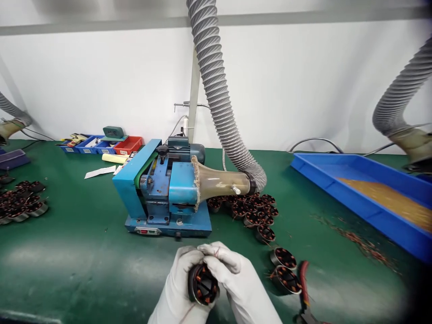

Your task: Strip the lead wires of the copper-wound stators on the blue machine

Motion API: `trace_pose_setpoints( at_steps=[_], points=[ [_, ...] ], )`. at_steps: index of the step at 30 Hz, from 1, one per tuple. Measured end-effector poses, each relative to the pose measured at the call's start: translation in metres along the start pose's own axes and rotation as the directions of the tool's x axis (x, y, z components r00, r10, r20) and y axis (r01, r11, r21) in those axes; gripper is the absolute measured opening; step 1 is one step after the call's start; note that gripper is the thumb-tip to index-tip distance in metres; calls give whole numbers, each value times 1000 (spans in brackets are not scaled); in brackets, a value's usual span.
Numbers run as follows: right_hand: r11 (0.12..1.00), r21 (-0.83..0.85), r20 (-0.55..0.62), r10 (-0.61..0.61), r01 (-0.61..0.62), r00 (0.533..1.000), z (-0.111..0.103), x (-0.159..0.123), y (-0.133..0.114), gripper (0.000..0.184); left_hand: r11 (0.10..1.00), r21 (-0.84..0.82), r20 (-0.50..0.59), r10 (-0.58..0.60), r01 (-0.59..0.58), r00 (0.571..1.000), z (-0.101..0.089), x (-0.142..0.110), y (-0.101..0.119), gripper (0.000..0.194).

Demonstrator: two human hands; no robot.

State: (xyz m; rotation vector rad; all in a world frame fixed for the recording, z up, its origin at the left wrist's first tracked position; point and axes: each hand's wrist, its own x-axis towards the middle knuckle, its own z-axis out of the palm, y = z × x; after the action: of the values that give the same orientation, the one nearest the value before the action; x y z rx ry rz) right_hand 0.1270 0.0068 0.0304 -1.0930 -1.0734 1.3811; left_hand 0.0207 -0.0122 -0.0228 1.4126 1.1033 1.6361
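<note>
Both hands wear white gloves and meet low in the middle of the view. My left hand [177,285] cups a round motor stator [202,284] with copper windings, its open face turned toward me. My right hand [236,281] curls over the stator's top edge, fingertips pinched on thin wire ends there. Just beyond the hands stands a blue bench machine [165,191] with a funnel-shaped hood [219,183] joined to a grey ribbed hose [216,90].
More stators are piled right of the machine [253,209], two lie near my right hand [285,270], and another group sits at far left [20,200]. Red-handled cutters [303,288] lie at lower right. A blue tray [364,198] holds copper scrap. Small bins [101,144] line the back.
</note>
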Motion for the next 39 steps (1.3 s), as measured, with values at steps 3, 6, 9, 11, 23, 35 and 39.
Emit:
trace_pose_setpoints(
  at_steps=[3, 6, 9, 11, 23, 35, 39],
  points=[
    [999, 31, -58, -36, 38, 998, 3, 3, -5, 16, 987, 121, -103, 116, -103, 988, 6, -5, -6, 43],
    [924, 382, -104, 57, -13, 993, -4, 8, -6, 18, 984, 167, -164, 86, -58, 983, 7, -8, -4, 47],
    [856, 517, -175, 68, 33, 982, -10, 13, -9, 20, 984, 166, -119, 79, -59, 990, 2, -3, 6, 43],
    [921, 390, -117, 56, -6, 992, -8, 14, -11, 25, 983, 164, -52, 90, -80, 995, -1, 1, 14, 42],
    [915, 359, -304, -74, 186, 950, 10, 25, -3, 22, 971, 238, -105, 40, -14, 994, -3, 8, 5, 41],
    [935, -344, -267, -190, 91, 945, 46, 58, 37, 32, 928, 3, -139, -369, 373, 919, 3, 56, -27, 36],
    [920, -374, -261, -222, 114, 940, 46, 72, 36, 26, 934, -113, -119, -351, 338, 929, 5, 67, -34, 36]
  ],
)
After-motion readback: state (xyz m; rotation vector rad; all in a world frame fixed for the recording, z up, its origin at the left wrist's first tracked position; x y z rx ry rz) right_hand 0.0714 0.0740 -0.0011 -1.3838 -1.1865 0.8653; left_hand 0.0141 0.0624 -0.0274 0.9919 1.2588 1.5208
